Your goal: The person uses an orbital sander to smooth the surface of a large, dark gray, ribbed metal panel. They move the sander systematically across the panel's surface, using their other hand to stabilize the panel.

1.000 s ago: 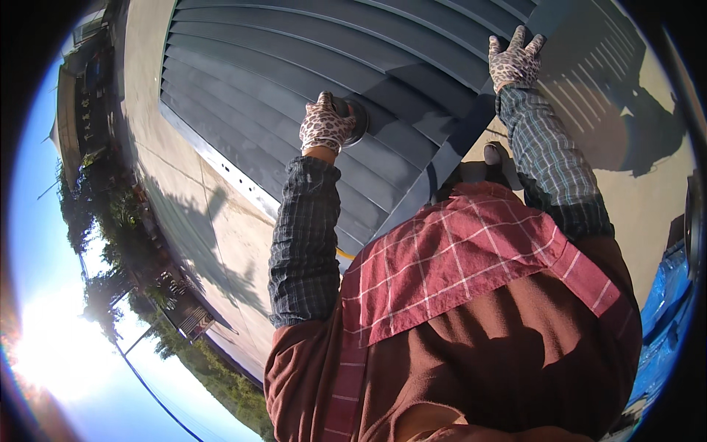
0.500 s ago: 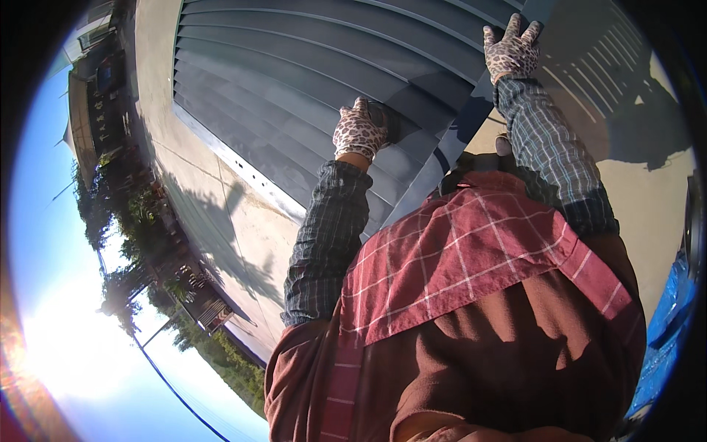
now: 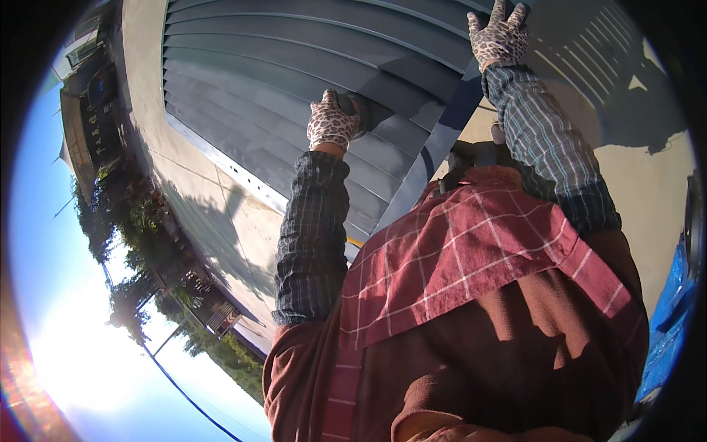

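Observation:
A large dark grey slatted panel (image 3: 287, 66) spreads out before me, its smooth frame bar (image 3: 431, 155) running along the side nearest my body. My left hand (image 3: 333, 124), in a leopard-print glove, is closed over the slats. Something dark shows beside its fingers; whether it is a pad or partly shadow is hard to make out. Farther off and to the right, my right hand (image 3: 499, 37) wears a matching glove. Its fingers are spread, resting at the far part of the frame bar, and it holds nothing visible.
Pale concrete ground (image 3: 206, 199) surrounds the panel, with striped shadows falling at the right. A blue plastic sheet (image 3: 669, 324) lies at the right rim. Bushes (image 3: 136, 228) and a low building (image 3: 92, 125) stand at the left, under glaring sun.
My left hand has slid a little left and away from me over the slats. My right hand has shifted slightly left and farther off, its fingers still spread.

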`<state>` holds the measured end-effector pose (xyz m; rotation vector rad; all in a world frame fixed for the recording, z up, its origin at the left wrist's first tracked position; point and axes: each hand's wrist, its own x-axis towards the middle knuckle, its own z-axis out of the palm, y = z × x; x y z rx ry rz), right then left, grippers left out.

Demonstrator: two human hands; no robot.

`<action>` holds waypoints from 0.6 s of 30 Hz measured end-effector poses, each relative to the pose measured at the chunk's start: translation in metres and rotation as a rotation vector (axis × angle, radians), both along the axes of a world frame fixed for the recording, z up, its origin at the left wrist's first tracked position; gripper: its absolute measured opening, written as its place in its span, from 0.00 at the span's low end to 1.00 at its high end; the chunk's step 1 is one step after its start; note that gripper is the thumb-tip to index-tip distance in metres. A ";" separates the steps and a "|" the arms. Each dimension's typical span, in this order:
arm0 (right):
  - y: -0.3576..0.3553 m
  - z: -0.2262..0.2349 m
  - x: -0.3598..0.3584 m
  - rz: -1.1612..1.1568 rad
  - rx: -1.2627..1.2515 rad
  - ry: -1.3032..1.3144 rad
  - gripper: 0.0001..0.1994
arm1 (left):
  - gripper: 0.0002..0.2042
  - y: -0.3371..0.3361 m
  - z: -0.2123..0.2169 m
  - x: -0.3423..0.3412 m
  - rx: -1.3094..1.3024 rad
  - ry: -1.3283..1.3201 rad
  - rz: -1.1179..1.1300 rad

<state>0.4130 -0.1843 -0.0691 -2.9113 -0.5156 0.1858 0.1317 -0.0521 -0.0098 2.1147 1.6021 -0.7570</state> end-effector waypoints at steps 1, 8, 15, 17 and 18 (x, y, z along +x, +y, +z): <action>-0.003 -0.002 0.000 0.004 0.015 0.001 0.40 | 0.38 0.009 -0.002 -0.005 0.000 -0.008 0.031; 0.001 0.014 0.008 0.001 -0.016 0.023 0.40 | 0.41 -0.017 0.008 0.014 -0.106 0.077 -0.080; -0.002 -0.017 0.001 0.029 0.058 -0.017 0.40 | 0.40 -0.056 0.010 0.011 -0.140 0.034 -0.144; -0.002 -0.017 0.002 0.025 0.090 0.001 0.40 | 0.40 -0.063 0.011 0.014 -0.145 0.038 -0.161; -0.001 -0.017 0.002 0.025 0.104 0.010 0.40 | 0.40 -0.066 0.015 0.017 -0.166 0.050 -0.174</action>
